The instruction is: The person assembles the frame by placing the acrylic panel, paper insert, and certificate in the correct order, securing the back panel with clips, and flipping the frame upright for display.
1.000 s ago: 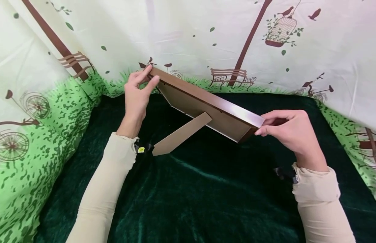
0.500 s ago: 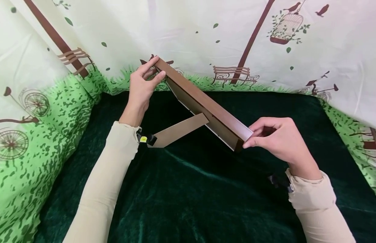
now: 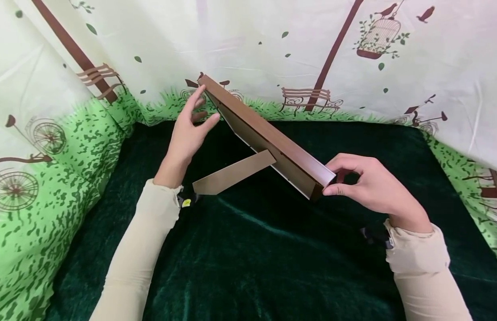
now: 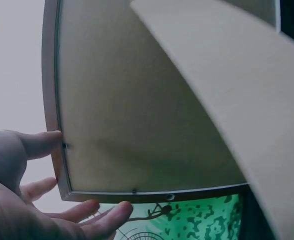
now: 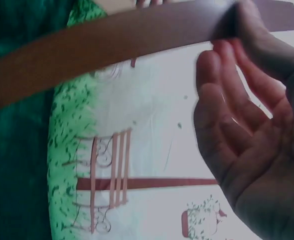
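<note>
A brown picture frame (image 3: 268, 129) leans on the dark green cloth, its grey-brown back towards me. The flat easel leg (image 3: 234, 173) sticks out behind and reaches the cloth; its front face is hidden. My left hand (image 3: 188, 136) is at the upper left corner, fingers spread and loosely bent; in the left wrist view, the thumb (image 4: 44, 144) touches the frame's edge and the other fingertips lie along the adjoining edge. At the lower right corner, my right hand (image 3: 364, 183) lightly pinches the frame between thumb and fingers, as the right wrist view also shows.
Dark green velvety cloth (image 3: 252, 267) covers the work surface. A pale curtain (image 3: 240, 40) printed with benches, bicycles, leaves and a birdcage hangs behind and along the left and right sides.
The frame has turned, its right end coming nearer me and its left end rising, then stayed still. My left hand has loosened and slid down off the top corner; my right hand's fingers have slackened slightly.
</note>
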Motion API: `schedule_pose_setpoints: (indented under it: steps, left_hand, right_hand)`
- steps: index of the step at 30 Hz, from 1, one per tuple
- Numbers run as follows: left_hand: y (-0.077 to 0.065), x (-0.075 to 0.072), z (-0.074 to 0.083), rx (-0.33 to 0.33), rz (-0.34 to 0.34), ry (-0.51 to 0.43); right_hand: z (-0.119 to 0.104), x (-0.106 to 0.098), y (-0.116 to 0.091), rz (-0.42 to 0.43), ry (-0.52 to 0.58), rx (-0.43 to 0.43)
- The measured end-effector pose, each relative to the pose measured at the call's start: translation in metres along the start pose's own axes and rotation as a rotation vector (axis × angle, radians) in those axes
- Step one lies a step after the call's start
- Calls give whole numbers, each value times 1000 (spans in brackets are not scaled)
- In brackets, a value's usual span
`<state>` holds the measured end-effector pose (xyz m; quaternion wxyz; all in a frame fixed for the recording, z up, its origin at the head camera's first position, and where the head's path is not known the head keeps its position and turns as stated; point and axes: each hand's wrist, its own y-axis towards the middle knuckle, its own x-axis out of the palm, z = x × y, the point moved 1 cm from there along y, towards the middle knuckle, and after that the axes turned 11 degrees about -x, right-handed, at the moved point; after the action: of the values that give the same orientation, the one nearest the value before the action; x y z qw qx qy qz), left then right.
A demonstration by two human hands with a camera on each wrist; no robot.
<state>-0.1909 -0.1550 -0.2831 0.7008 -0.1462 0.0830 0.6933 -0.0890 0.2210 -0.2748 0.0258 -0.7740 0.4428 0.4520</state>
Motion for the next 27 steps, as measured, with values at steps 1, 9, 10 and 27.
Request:
schedule_pose_setpoints:
  steps: [1,9,10,27]
  left_hand:
    - [-4,1,-4,8,-6,15]
    - [-36,-5,-47,113,-188,396]
    - [-39,-7,-53,114,-212,436]
    - [-37,-13,-94,246,-254,497]
  right_hand:
    - [2,0,0,-19,-19,-1]
    - [13,1,-1,-112,-34,-29]
    - [14,1,0,-118,-33,-34]
    - [12,-2,-3,-119,-60,-48]
